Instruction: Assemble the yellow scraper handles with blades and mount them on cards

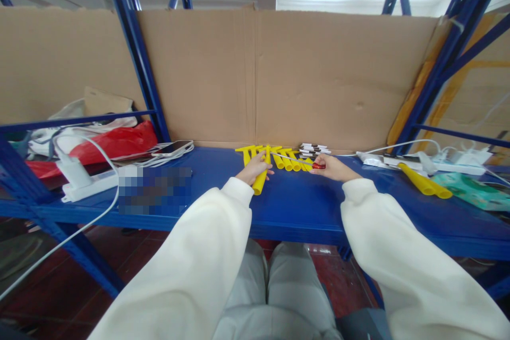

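Observation:
My left hand (255, 168) is closed around a yellow T-shaped plastic piece (260, 185), whose round tube end points toward me. In my right hand (330, 167) is a screwdriver (317, 166) with a red handle. Its thin metal shaft reaches left to the upper part of the yellow piece; whether the tip sits inside it I cannot tell. Behind and between my hands, several more yellow T-shaped pieces (287, 163) lie side by side on the blue shelf (223, 207). Just beyond my right hand is a pile of small black-and-white pieces (314, 150).
A cardboard sheet (319, 74) stands along the back. To the left are a white power strip (91, 185), a phone (173, 148) and a red bag (119, 143). At right lie two yellow pieces (424, 183), a green packet (474, 191) and another power strip (454, 166). Blue posts (139, 58) flank the shelf.

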The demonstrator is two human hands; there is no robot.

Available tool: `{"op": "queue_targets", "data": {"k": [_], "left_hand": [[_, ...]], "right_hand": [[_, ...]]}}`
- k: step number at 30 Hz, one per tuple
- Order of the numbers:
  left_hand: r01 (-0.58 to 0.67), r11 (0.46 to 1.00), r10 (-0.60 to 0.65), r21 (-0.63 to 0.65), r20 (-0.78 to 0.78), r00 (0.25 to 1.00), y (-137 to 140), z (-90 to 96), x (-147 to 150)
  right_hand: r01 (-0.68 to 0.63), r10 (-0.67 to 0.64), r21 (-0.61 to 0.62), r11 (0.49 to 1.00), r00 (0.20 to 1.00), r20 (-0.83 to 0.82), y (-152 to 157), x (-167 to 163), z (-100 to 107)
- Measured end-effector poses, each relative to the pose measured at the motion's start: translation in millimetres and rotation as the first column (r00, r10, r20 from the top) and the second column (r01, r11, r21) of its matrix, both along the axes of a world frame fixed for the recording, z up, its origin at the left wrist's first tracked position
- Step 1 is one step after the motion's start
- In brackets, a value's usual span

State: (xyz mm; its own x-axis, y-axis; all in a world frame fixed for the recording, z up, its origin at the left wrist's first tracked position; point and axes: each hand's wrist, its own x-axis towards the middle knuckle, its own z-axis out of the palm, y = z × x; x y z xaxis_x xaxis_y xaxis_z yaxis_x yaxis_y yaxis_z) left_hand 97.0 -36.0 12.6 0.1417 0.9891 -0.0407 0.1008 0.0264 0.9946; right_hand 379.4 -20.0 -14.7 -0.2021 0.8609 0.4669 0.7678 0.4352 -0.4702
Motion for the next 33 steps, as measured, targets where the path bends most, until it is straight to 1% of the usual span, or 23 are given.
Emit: {"op": "queue_targets", "data": {"k": [2,5,9,11,14,18,20,22,25,27,29,33], "left_hand": [[0.008,1.0,-0.008,0.007,0.0,1.0,0.3,-0.8,0.1],[0.006,1.0,-0.006,0.011,0.003,1.0,0.7,-1.5,0.0],[0.0,1.0,0.0,0.005,0.005,1.0,1.0,-1.1,-0.4],[0.001,1.0,-0.001,0.007,0.011,1.0,1.5,-1.0,-0.8],[0.008,1.0,-0.008,0.005,0.019,1.0,2.4,-1.4,-1.3],[0.031,1.0,-0.031,0.0,0.038,0.999,2.8,-2.4,-1.8],[0.032,0.999,-0.031,-0.004,0.047,0.998,3.6,-3.2,-2.1],[0.03,1.0,-0.03,-0.003,0.056,0.998,5.5,-4.4,-2.6],[0.028,1.0,-0.028,0.001,0.072,0.997,9.6,-6.7,-3.4],[0.029,1.0,-0.029,0.003,0.079,0.996,11.7,-7.8,-3.8],[0.035,0.999,-0.035,0.002,0.072,0.997,12.4,-8.1,-3.9],[0.034,0.999,-0.034,0.005,0.044,0.998,9.9,-7.0,-3.7]], "right_hand": [[0.024,-0.024,0.005,1.0,0.999,-0.024,2.4,1.4,-2.3],[0.055,-0.055,-0.022,0.998,0.998,-0.004,0.4,2.6,-0.9],[-0.005,0.013,-0.101,0.995,0.997,0.077,-7.3,1.3,5.6],[-0.037,0.048,-0.122,0.992,0.995,0.087,-8.9,0.2,7.5],[-0.039,0.044,-0.096,0.995,0.998,0.044,-6.6,-0.7,6.3],[0.043,-0.044,-0.047,0.998,0.999,-0.018,-2.2,-0.3,2.0],[0.039,-0.041,-0.051,0.998,0.999,-0.036,-3.1,-0.6,1.6],[0.0,-0.003,-0.091,0.996,0.999,-0.037,-6.3,-1.7,3.5],[-0.057,0.056,-0.185,0.981,0.998,-0.011,-12.7,-5.0,8.9],[-0.072,0.072,-0.214,0.974,0.997,-0.01,-15.4,-7.4,11.5],[-0.081,0.074,-0.198,0.977,0.996,-0.038,-15.6,-9.4,11.6],[-0.036,0.025,-0.098,0.994,0.993,-0.118,-11.8,-10.5,7.0]]}}
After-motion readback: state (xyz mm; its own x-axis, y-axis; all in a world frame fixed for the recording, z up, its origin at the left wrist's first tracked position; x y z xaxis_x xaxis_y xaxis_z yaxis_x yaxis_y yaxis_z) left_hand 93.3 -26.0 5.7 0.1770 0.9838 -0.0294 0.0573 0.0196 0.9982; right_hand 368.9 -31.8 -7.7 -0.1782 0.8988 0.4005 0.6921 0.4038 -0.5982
